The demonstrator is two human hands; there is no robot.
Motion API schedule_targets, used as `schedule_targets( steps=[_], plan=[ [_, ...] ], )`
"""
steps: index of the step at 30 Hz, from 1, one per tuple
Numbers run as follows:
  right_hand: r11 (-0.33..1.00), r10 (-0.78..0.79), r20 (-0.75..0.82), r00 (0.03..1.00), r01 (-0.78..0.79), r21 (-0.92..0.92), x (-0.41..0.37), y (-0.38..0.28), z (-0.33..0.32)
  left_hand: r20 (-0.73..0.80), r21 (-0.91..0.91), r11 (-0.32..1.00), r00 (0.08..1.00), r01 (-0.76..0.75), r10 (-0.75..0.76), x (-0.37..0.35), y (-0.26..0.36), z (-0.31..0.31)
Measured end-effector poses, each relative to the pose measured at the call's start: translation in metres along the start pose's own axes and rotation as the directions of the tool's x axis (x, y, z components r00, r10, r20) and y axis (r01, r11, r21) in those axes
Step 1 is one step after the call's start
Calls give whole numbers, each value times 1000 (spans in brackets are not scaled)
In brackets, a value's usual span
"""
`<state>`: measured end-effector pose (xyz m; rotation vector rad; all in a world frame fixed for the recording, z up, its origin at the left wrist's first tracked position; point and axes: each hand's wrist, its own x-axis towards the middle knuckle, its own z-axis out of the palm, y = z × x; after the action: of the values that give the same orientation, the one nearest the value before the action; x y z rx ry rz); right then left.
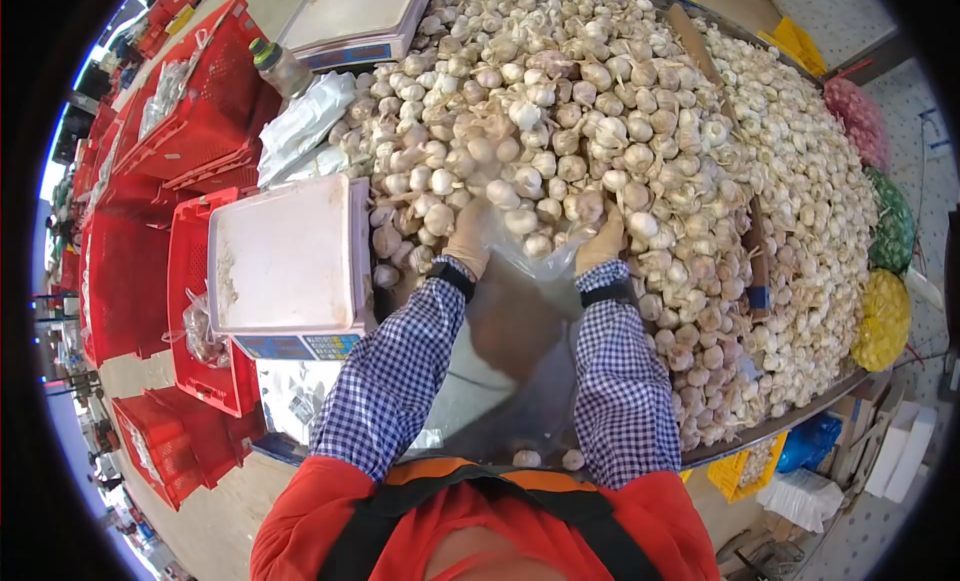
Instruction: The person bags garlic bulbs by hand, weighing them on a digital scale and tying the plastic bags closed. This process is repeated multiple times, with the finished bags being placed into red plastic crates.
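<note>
A large heap of garlic bulbs (640, 131) covers the table. At the near edge of the heap, a clear plastic bag (548, 262) stretches between my two hands. My left hand (468, 239) is at the bag's left side, fingers closed and partly hidden by bulbs. On the right, my right hand (602, 243) pinches the bag's other side, close to a bulb. Whether any bulbs lie inside the bag is hard to make out.
To the left stand a white scale (285, 251), a second scale (350, 16), plastic bags (305, 121), a bottle (280, 69) and red crates (130, 281). Net bags, one of them yellow (882, 321), line the far right. Two loose bulbs (527, 458) lie near my body.
</note>
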<state>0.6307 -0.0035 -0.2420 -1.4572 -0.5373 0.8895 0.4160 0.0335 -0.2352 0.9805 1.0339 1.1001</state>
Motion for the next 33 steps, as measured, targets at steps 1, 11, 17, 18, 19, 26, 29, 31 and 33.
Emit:
schedule_targets(
  steps=[1,11,17,18,19,26,29,31,33],
  plan=[
    [745,335,191,923,-383,546,12,7,-3,184,-653,647,911,394,-370,24,-3,5],
    [985,141,294,945,-103,-139,-26,-62,-7,311,-434,705,827,562,-468,25,6,-4],
    [964,196,422,885,-95,-248,-26,-57,-23,409,50,873,787,485,-461,8,33,0],
    [974,37,553,832,93,-204,-28,-58,-25,423,42,872,782,488,-458,6,33,0],
    [953,-116,666,737,271,-134,-30,-59,-27,424,43,871,780,490,-460,6,33,-2],
    [867,65,711,700,314,-388,-106,-79,-47,663,460,880,613,119,-430,-49,87,-17],
    [708,-127,724,678,573,-412,-163,-80,-67,715,383,913,671,-139,-197,-97,82,-26],
    [882,196,389,900,12,-471,-187,-74,-82,391,365,813,719,453,-575,-116,64,-42],
    [800,198,227,954,-24,-599,-194,-59,-87,323,212,833,767,512,-554,-126,43,-45]
  ],
)
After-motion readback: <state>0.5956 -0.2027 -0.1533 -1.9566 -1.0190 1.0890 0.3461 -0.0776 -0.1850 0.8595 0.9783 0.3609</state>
